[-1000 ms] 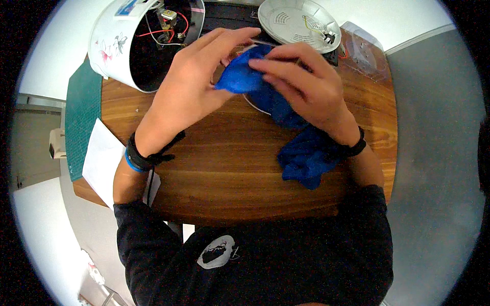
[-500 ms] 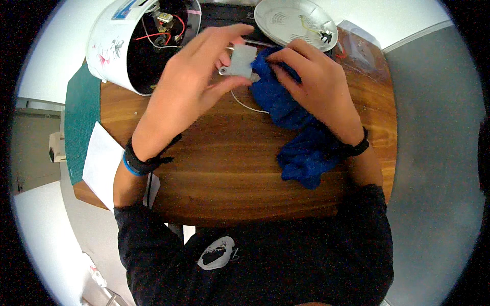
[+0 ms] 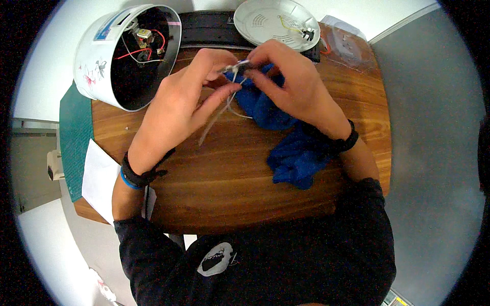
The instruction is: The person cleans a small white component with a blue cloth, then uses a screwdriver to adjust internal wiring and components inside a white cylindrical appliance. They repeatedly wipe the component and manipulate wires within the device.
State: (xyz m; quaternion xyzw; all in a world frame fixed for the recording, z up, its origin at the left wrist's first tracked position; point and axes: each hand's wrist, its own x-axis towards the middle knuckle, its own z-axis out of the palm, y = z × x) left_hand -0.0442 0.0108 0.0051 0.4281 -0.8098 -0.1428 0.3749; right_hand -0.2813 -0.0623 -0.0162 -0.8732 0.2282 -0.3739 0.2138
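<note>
Both hands meet above the far middle of the table around a small grey metal part [image 3: 237, 67], now seen nearly edge-on and blurred. My left hand [image 3: 171, 104] is closed on its left side, thumb below and fingers above. The fingertips of my right hand [image 3: 298, 84] pinch its right edge. Thin white wires [image 3: 212, 124] hang from the part toward the table. A crumpled blue cloth [image 3: 301, 160] lies under my right hand and wrist, and some of it shows between the hands. Whether the right fingers also grip cloth is hidden.
An opened white appliance housing [image 3: 92, 64] with loose wires inside lies on its side at far left. A round grey cover [image 3: 260, 23] and a clear plastic piece [image 3: 349, 48] sit at the back. White paper [image 3: 98, 178] overlaps a green mat [image 3: 72, 143] at left.
The metal part has turned from its flat face to nearly edge-on, and its wires now hang in sight. My right hand has moved left from the cloth onto the part. The view has shifted slightly.
</note>
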